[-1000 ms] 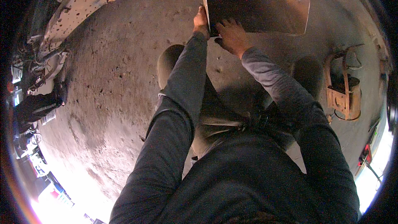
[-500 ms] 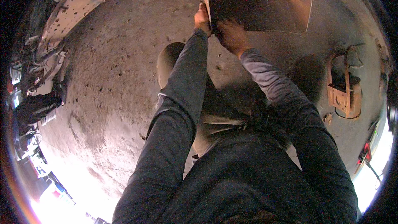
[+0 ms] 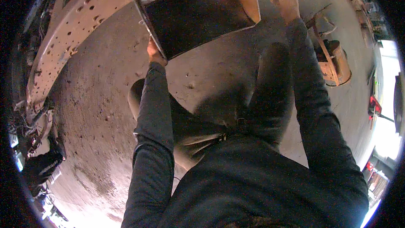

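A dark, box-shaped sheet-metal piece (image 3: 198,19) with an orange-tan end plate stands at the top middle. My left hand (image 3: 155,52) grips the lower part of its left edge; most of those fingers are hidden behind the metal. To the right of the piece and apart from it, my right hand (image 3: 285,2) is raised with curled fingers. Whether anything small is inside those fingers cannot be made out. Beyond the dark panel, a thin cable and some small bright parts show inside the piece.
A long tan beam full of holes (image 3: 76,33) curves along the upper left. On the right, a rusty metal frame with a can-like cylinder (image 3: 337,61) rests on the stained floor (image 3: 93,122). Farther right lies a red object (image 3: 374,106). Dark clutter (image 3: 42,169) lines the left rim.
My right hand has left the panel's lower edge and moved right and up. The view has shifted; the metal piece now appears farther left and tilted, my left hand still on its edge.
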The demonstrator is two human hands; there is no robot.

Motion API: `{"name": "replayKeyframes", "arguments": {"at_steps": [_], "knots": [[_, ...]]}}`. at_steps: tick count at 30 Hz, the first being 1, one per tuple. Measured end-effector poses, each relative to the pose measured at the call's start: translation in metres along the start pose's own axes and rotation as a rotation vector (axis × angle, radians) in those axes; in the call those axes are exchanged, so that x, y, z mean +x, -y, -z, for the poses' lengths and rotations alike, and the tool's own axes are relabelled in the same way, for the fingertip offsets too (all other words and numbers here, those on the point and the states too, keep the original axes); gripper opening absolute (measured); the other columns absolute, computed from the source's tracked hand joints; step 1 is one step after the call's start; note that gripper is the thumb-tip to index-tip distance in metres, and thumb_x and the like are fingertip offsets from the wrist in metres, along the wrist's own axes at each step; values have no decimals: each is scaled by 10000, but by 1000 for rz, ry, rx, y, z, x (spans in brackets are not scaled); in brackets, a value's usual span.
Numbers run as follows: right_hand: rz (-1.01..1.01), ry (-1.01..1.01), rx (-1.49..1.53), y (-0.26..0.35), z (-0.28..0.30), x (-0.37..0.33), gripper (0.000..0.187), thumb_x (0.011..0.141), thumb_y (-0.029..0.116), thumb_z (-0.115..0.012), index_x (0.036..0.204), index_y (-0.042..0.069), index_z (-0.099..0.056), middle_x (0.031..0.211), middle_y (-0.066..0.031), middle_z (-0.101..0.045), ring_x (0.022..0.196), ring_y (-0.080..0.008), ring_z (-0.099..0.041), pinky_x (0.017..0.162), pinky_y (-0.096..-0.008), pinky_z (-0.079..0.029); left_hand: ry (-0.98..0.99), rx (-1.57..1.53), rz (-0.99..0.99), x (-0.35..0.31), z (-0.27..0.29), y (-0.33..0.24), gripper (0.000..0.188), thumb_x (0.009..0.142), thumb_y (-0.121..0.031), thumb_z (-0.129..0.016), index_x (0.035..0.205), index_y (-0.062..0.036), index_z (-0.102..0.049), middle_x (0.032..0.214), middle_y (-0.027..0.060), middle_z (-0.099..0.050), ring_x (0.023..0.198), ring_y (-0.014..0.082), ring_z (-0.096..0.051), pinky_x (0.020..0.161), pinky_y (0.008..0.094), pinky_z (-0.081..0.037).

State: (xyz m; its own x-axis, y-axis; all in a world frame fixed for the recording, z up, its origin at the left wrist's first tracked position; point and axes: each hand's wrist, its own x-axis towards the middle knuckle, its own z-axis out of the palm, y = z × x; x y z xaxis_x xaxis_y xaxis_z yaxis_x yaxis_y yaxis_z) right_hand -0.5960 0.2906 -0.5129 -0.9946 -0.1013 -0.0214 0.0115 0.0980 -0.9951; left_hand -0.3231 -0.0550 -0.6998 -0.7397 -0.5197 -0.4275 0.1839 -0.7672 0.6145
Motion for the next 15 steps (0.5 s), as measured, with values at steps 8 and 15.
{"name": "replayKeyframes", "arguments": {"at_steps": [8, 15], "knots": [[311, 426, -961, -160, 34, 29, 222, 749, 185, -724, 943, 92, -671, 701, -82, -633, 550, -166, -595, 440, -346, -433, -85, 55, 26, 3, 3, 0, 556, 991, -478, -357, 1345, -94, -546, 1317, 105, -595, 1167, 324, -585, 980, 472, -485], [-181, 587, -1008, -123, 11, -6, 283, 744, 217, -762, 941, 40, -663, 689, -94, -649, 573, -209, -627, 515, -381, -483, -26, 118, 32, 9, 15, -1, 556, 984, -478, -374, 1358, -99, -533, 1353, 116, -563, 1208, 331, -554, 1011, 477, -458]]}}
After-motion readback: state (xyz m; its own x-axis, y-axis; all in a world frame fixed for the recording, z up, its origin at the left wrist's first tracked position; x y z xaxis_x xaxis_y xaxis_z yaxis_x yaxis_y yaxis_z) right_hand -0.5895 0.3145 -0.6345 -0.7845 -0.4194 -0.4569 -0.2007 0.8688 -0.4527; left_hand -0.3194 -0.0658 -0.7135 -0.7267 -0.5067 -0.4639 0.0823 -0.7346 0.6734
